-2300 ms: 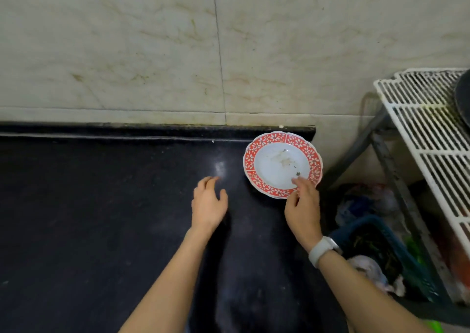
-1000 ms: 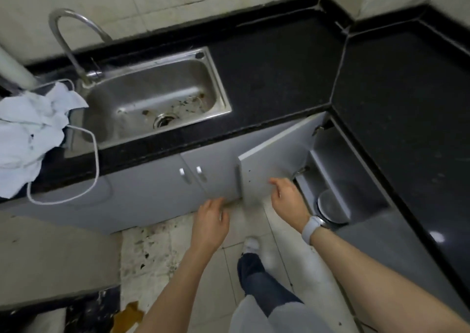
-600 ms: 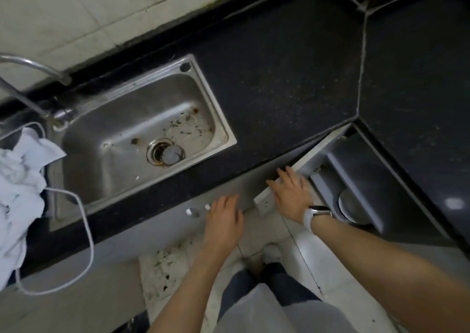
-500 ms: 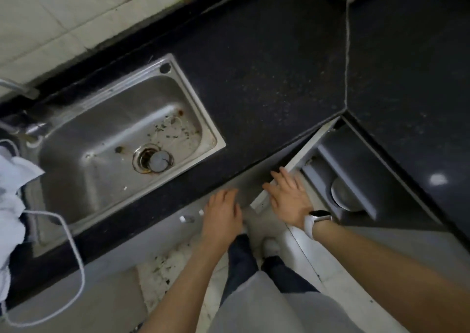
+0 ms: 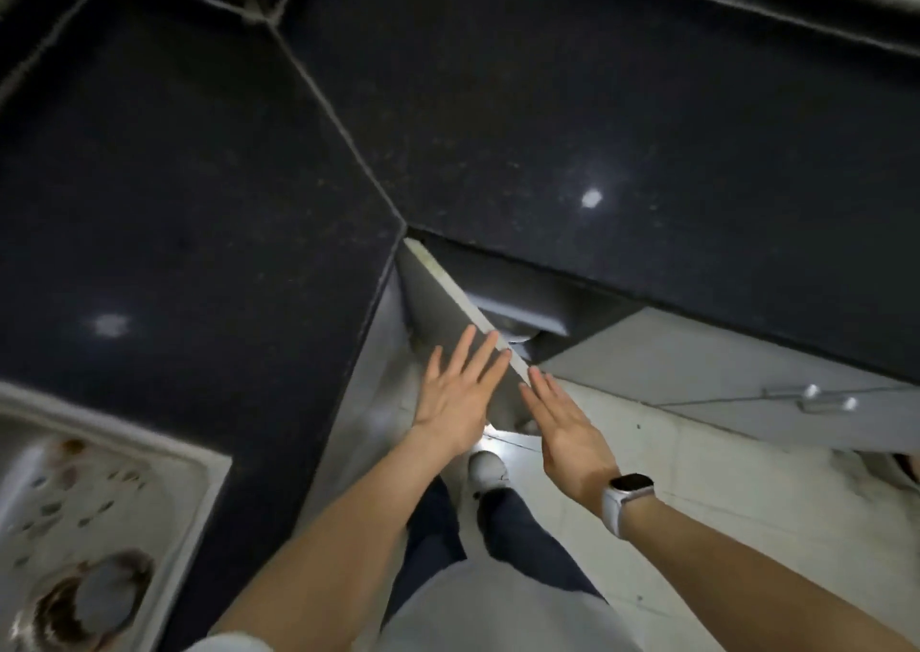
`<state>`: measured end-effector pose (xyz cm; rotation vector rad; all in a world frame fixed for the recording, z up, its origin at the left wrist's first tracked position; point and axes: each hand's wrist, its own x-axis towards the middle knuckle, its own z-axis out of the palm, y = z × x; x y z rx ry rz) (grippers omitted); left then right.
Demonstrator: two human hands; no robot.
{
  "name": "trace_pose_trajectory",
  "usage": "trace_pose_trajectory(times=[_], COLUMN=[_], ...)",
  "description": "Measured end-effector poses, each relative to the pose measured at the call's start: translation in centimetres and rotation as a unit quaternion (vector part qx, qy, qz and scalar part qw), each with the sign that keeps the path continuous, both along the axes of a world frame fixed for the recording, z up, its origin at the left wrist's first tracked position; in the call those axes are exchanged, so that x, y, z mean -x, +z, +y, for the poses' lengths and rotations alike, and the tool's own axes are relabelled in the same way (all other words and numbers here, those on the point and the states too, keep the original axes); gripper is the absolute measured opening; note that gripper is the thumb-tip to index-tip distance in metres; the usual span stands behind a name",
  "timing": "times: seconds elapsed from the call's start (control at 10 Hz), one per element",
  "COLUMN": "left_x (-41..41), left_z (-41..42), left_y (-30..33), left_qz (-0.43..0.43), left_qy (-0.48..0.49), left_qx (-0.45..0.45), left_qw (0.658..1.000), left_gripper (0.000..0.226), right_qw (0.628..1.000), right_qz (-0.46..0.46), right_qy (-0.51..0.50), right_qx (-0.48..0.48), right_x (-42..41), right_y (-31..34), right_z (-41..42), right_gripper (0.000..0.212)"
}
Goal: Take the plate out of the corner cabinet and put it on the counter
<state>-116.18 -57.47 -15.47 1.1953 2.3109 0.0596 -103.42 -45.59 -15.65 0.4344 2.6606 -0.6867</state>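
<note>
Cabinet (image 5: 517, 303): grey unit set under the inner corner of the counter, standing open. Door (image 5: 448, 303): grey panel with a pale edge, swung outward at an angle from the corner. Interior dark; a grey shelf edge is visible inside.

Plate (image 5: 513, 335): only a small pale curved portion shows inside the cabinet, below the shelf, just behind the door edge. Pattern and condition cannot be determined.

Counter (image 5: 547, 104): black speckled stone, two slabs meeting at a diagonal seam above the cabinet.

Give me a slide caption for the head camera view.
Both open hands, left hand and right hand, at the corner cabinet door.
</note>
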Motion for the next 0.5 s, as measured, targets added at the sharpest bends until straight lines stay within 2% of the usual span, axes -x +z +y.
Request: trace_pose_trajectory(times=[0.1,0.2,0.4,0.5], left_x=[0.6,1.0,0.9,1.2], left_z=[2.5,4.7,9.5,11.0], left_y=[-1.0,-2.0,-0.9,-0.4], left_qz=[0.009,0.029,0.035,0.049], left_qy=[-0.036,-0.019,0.054,0.068], left_qx=[0.028,0.015,0.019,0.023], left_qw=[0.999,0.999,0.998,0.996], left_gripper=[0.089,0.094,0.091,0.082], right_qw=[0.997,0.992,0.992,0.994], right_qz=[-0.028,-0.036,-0.025,-0.01], right_qy=[-0.043,-0.076,-0.09,-0.101], right_qx=[-0.051,-0.096,-0.08,-0.039], right_x=[0.7,2.0,3.5,3.6], right_y=[-0.2,-0.8,-0.7,-0.4], right_z=[1.0,2.8,5.9,7.3], right_gripper=[0.076,0.077,0.074,0.068])
